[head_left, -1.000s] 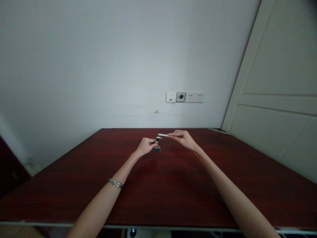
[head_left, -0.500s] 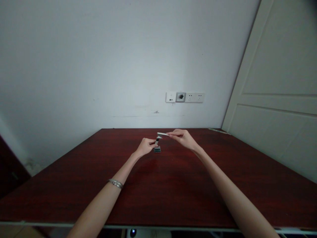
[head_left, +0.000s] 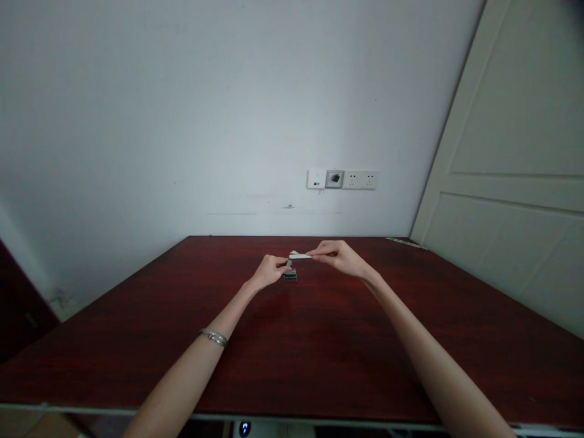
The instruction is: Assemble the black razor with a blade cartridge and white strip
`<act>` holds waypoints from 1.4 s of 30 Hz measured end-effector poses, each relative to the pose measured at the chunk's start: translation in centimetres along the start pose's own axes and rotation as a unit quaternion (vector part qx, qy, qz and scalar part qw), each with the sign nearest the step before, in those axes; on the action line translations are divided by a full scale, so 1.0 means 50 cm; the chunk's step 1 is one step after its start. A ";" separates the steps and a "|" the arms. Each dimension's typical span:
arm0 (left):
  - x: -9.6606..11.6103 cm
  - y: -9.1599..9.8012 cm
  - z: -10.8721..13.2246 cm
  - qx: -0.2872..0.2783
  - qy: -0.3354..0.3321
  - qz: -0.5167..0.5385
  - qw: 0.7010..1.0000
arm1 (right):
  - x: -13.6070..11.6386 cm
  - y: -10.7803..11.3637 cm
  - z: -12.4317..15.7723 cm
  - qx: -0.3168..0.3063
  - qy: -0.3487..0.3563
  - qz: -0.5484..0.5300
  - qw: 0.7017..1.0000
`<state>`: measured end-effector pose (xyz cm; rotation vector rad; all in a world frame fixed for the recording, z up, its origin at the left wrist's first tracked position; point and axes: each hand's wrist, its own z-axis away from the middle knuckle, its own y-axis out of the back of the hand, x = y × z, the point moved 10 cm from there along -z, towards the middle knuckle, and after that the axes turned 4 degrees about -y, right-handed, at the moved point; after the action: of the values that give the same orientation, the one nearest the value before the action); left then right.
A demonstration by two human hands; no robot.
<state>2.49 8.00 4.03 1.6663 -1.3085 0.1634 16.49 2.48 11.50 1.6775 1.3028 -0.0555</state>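
Note:
A small grey-green stand stays upright near the middle of the table, with a dark block-like base (head_left: 290, 277) and a thin upright stem (head_left: 289, 263). My left hand (head_left: 268, 271) is closed on this stem from the left, thumb and fingers pinching it just above the base. In a fingertip pinch, my right hand (head_left: 338, 255) holds a thin flat white strip (head_left: 301, 257) by its right end. The strip lies almost level, its left end overlapping the stand's small pale top (head_left: 293, 252). Whether the two are joined I cannot tell.
Both forearms reach over a dark red wooden table (head_left: 283, 353). Behind it stands a white wall (head_left: 228, 121) with a row of sockets (head_left: 360, 179). A pale panelled door (head_left: 511, 182) borders the right side. Below the front edge, a white device (head_left: 274, 429) partly shows.
My right hand has brought the white strip slightly down, from above the stand's top to overlapping it. My left hand keeps its hold on the stem.

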 end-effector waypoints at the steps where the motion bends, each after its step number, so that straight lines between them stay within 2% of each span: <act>1: 0.001 0.000 -0.001 0.005 -0.002 0.016 1.000 | 0.006 0.008 -0.001 0.021 -0.008 -0.012 1.000; 5: -0.002 -0.006 -0.006 0.023 0.012 0.112 0.993 | 0.041 0.051 0.004 0.151 -0.040 -0.049 0.987; 8: -0.007 -0.023 -0.007 0.015 0.039 0.188 0.981 | 0.057 0.051 0.008 0.190 -0.058 -0.057 0.978; 13: -0.010 -0.037 -0.009 0.013 0.055 0.257 0.965 | 0.048 0.013 0.007 0.182 -0.046 -0.047 0.981; 17: -0.008 -0.036 -0.009 0.013 0.043 0.254 0.966 | 0.045 -0.010 0.009 0.189 -0.039 -0.062 0.979; 22: -0.014 -0.031 -0.008 0.011 0.032 0.225 0.974 | 0.034 -0.030 0.005 0.147 -0.019 -0.099 0.984; 27: -0.021 -0.029 -0.008 0.010 0.027 0.193 0.981 | 0.043 -0.019 0.007 0.177 -0.027 -0.098 0.979; 31: -0.028 -0.020 -0.009 0.022 0.030 0.159 0.987 | 0.031 -0.025 0.005 0.143 -0.023 -0.108 0.984; 34: -0.041 -0.014 -0.008 0.032 0.057 0.148 0.987 | 0.030 -0.005 0.010 0.167 -0.036 -0.113 0.979; 39: -0.051 -0.026 -0.001 0.011 0.121 0.166 0.979 | 0.089 0.020 0.021 0.217 -0.122 -0.131 0.960; 42: -0.041 -0.033 0.000 0.003 0.132 0.195 0.972 | 0.110 0.024 0.019 0.221 -0.125 -0.129 0.959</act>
<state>2.95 9.31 1.79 1.3216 -1.4137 0.6043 20.21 5.81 8.72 1.7799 1.3722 -0.7383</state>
